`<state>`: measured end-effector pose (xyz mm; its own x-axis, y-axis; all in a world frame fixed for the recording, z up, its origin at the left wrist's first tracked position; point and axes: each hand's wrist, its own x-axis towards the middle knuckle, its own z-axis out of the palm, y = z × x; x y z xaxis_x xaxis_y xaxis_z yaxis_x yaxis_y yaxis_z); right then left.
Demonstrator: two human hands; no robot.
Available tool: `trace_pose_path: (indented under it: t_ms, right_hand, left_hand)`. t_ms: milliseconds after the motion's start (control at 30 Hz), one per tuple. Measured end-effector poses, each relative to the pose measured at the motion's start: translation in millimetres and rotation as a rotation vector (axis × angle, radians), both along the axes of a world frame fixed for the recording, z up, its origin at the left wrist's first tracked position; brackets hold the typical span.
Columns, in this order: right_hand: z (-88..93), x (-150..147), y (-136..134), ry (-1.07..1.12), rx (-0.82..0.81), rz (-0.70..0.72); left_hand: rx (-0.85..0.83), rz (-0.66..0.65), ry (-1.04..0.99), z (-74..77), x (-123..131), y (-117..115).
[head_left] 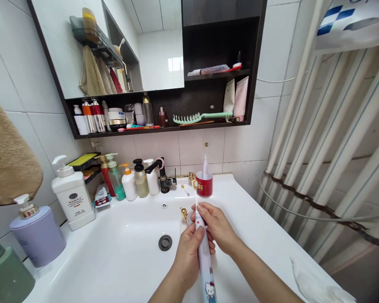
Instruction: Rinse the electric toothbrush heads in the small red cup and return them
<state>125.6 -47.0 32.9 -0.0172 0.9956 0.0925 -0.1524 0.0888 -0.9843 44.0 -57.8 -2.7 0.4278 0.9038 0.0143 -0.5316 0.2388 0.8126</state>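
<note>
Over the right side of the basin, both hands hold a pale electric toothbrush (204, 256) with a cartoon cat print near its lower end. My left hand (189, 246) is wrapped round the middle of its handle. Higher up, my right hand (215, 225) has thumb and fingers closed on the neck end; the tip is hard to make out. Partly hidden behind my hands is a pale cup with a gold handle (183, 213). Beyond them a red cup (204, 185) holds another electric toothbrush (205, 166) upright. A small brush head (185, 190) lies beside the red cup.
A black faucet (164, 179) stands at the back of the white sink (123, 244). Several pump bottles (74, 195) line the left side. Above hangs a dark mirror cabinet (196, 94) with toiletries. Pipes (322, 168) run along the right wall. A white crumpled item (316, 280) lies front right.
</note>
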Motion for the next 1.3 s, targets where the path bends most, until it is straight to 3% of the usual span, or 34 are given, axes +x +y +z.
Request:
trace_pose_path:
  t_ms: [100,200,267,433,600,733,933,1200,1300]
  right_hand:
    - [-1.1,6.9,1.2,0.188,0.021,-0.080]
    - [-3.3,13.7,2.2,0.292,0.022,-0.107]
    - [-4.3,14.7,2.1,0.344,-0.001,-0.096]
    - [-6.5,11.5,0.1,0.370,-0.003,-0.189]
    - [-8.3,11.5,-0.2,0.473,-0.052,-0.166]
    - [-9.8,11.6,0.4,0.491,-0.053,-0.170]
    - [-11.5,12.6,1.9,0.521,-0.063,-0.142]
    - [-14.3,10.3,3.8,0.507,-0.056,-0.201]
    - [-14.6,10.1,3.5,0.525,-0.065,-0.182]
  left_hand:
    - [-0.147,-0.115,0.074,-2.3,1.5,-3.9]
    - [-0.190,-0.198,0.133,-6.5,2.5,-6.0]
    - [-0.156,-0.186,0.166,-9.2,3.5,-6.2]
    - [0.064,-0.014,0.346,-11.8,5.4,-5.8]
    - [-0.145,-0.221,0.245,-11.8,5.5,-6.4]
    - [-0.111,-0.123,0.293,-12.2,7.4,-6.9]
    - [-0.197,-0.238,0.225,-11.4,7.0,-7.5]
    - [-0.037,-0.062,0.386,-11.5,8.9,-8.0]
    - [-0.054,-0.082,0.374,-10.7,9.8,-8.8]
